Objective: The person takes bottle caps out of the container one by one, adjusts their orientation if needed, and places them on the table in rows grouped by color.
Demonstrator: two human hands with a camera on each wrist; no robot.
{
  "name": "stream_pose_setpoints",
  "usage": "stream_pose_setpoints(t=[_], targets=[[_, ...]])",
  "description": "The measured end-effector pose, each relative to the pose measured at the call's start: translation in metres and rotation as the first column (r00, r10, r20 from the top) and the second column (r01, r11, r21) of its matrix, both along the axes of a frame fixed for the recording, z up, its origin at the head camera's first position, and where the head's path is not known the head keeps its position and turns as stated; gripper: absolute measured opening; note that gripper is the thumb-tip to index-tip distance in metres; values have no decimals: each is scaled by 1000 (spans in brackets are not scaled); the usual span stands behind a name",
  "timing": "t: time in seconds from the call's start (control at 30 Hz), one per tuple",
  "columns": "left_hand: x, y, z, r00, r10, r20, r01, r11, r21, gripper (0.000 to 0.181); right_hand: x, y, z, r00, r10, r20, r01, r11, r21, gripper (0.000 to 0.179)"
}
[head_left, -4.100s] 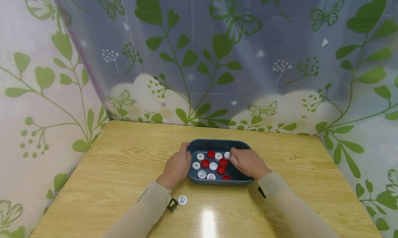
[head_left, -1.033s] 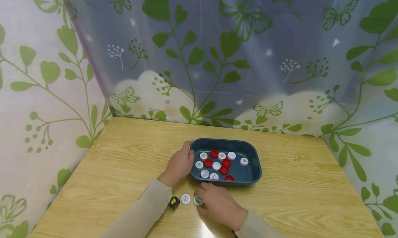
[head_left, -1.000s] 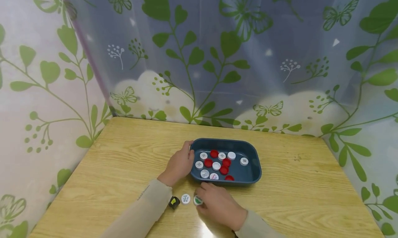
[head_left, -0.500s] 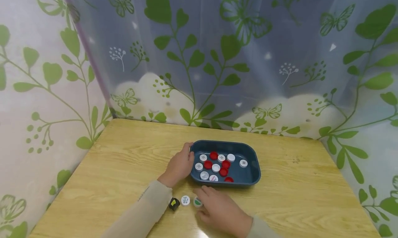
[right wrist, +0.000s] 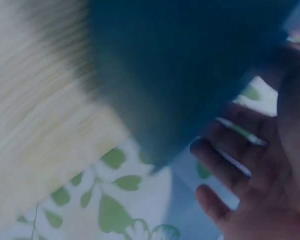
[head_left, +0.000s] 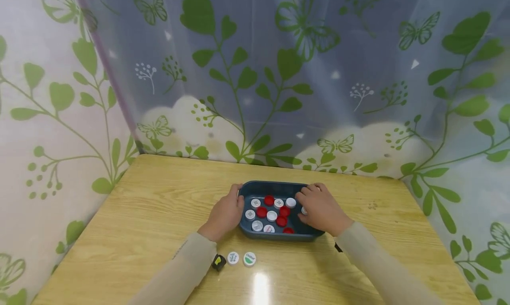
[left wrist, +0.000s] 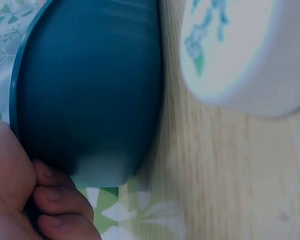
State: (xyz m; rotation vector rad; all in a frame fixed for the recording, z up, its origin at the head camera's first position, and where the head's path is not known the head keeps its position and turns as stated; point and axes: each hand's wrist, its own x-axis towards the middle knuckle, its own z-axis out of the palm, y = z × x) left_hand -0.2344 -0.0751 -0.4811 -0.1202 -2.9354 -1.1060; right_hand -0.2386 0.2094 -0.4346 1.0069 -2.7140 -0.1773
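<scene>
A dark blue tray (head_left: 279, 237) holds several white and red bottle caps. My left hand (head_left: 223, 215) grips its left end, thumb over the rim; in the left wrist view curled fingertips (left wrist: 65, 205) press the tray's wall. My right hand (head_left: 322, 209) is over the tray's right end, fingers loosely spread, overlapping a white cap (head_left: 304, 210) there. The right wrist view is blurred, with the right fingers (right wrist: 222, 165) extended beside the tray. On the table, near the left wrist, lie a white cap with a blue-green print (head_left: 233, 258) and a white cap with a green print (head_left: 249, 259).
The wooden table (head_left: 167, 185) ends at a curtain (head_left: 255, 97) printed with leaves and butterflies. A small black wrist camera (head_left: 218, 262) sits at the left sleeve, close to the caps. Light glares off the table (head_left: 260, 285) in front.
My right hand let go of the green-printed cap on the table, beside the other cap, then moved up and right over the tray. My left hand stays on the tray's left end.
</scene>
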Motion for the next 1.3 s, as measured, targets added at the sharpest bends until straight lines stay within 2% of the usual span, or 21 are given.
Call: stream_pose_setpoints(t=[0.1,0.33,0.53,0.73,0.9,1.1,1.3], targets=[[0,0,-2,1000,-6,-10,6,1000,-4,44,-6,6,-8,1000,10,10,-10,997,81,39],[2,2,-2,1000,-13,-28,13,1000,-14,43,-14,11,-29,993,-89,73,84,994,69,42],[3,2,3,999,-15,-36,15,1000,-9,44,-17,8,-31,981,-175,84,166,980,108,39],[4,0,5,1000,-13,-22,12,1000,-4,44,-18,5,-30,975,-202,97,186,971,149,42],[3,-1,3,1000,-14,-23,14,1000,-14,44,-19,4,-33,974,-205,97,196,976,92,38],[3,0,3,1000,-8,-9,8,1000,-21,44,-23,5,-40,959,-230,163,233,973,4,25],[4,0,2,1000,-14,-12,14,1000,-22,44,-24,6,-45,954,-231,193,244,968,-50,21]])
